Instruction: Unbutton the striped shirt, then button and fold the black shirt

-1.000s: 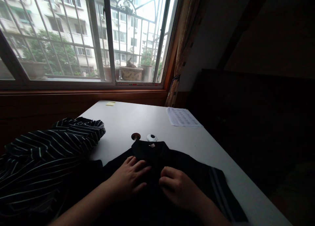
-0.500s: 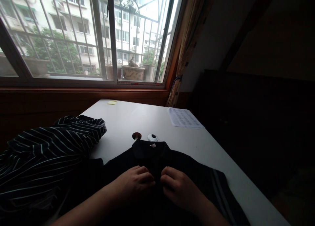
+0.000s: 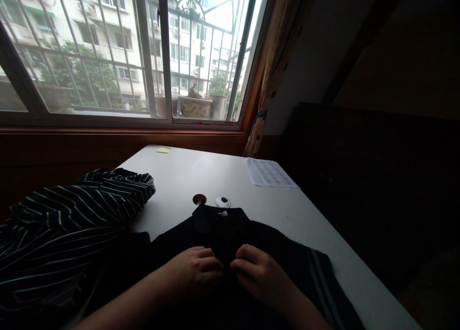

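Our left hand (image 3: 196, 272) and right hand (image 3: 264, 275) pinch a black collared shirt (image 3: 233, 303), likely soft, best held by its placket (image 3: 227, 246).

The one view looks out from the person's head, above and behind the left hand (image 3: 197, 270) and right hand (image 3: 264, 275), facing forward and angled down so that both forearms enter from the bottom edge. It sits close to the hands and the black garment (image 3: 225, 241) beneath them, with the white table (image 3: 201, 174) running away beyond the fingertips and the barred window (image 3: 164, 56) farther off, ahead and mostly to the left hand's side. The striped cloth (image 3: 82, 210), left of the left hand, is cut by the frame's left edge.
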Demonstrator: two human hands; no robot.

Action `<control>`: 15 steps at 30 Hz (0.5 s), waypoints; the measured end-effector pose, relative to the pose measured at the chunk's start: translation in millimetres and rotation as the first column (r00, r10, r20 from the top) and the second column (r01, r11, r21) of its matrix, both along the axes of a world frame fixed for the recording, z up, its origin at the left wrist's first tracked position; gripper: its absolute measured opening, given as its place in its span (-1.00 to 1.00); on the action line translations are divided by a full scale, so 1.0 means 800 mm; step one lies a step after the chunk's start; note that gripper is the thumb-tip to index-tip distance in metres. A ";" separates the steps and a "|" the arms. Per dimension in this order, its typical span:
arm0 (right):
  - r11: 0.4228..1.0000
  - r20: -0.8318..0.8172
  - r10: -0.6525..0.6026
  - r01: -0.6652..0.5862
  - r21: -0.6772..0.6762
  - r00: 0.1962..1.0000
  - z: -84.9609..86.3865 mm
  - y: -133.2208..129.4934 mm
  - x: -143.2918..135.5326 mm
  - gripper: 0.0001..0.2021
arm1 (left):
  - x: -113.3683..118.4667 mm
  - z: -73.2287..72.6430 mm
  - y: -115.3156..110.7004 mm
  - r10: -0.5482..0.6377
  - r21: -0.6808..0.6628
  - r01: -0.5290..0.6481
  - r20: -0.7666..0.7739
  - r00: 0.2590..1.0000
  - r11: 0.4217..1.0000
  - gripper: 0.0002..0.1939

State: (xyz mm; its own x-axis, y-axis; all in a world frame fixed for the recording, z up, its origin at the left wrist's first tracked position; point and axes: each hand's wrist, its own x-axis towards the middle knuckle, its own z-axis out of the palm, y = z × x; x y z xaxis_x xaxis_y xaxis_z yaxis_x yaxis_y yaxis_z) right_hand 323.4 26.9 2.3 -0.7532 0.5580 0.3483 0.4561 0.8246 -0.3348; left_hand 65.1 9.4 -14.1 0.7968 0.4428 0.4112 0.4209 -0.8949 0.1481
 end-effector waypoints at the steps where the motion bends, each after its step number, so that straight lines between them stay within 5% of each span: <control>1: 1.000 -0.015 0.002 -0.003 -0.006 1.000 0.000 0.000 0.000 -0.74 | 0.000 -0.001 0.000 -0.009 0.009 0.009 0.003 1.000 1.000 -0.82; 15: 0.993 -0.059 0.007 -0.014 -0.120 0.998 0.002 -0.002 -0.004 -0.73 | -0.001 -0.004 0.001 -0.019 0.020 0.019 0.000 1.000 1.000 -0.84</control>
State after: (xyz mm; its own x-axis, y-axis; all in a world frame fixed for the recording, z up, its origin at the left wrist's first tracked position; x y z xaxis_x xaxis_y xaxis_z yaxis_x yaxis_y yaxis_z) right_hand 319.8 25.4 4.1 -0.7399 0.5904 0.3223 0.4241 0.7814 -0.4578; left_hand 64.2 9.9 -17.1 0.8048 0.4189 0.4205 0.4036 -0.9057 0.1299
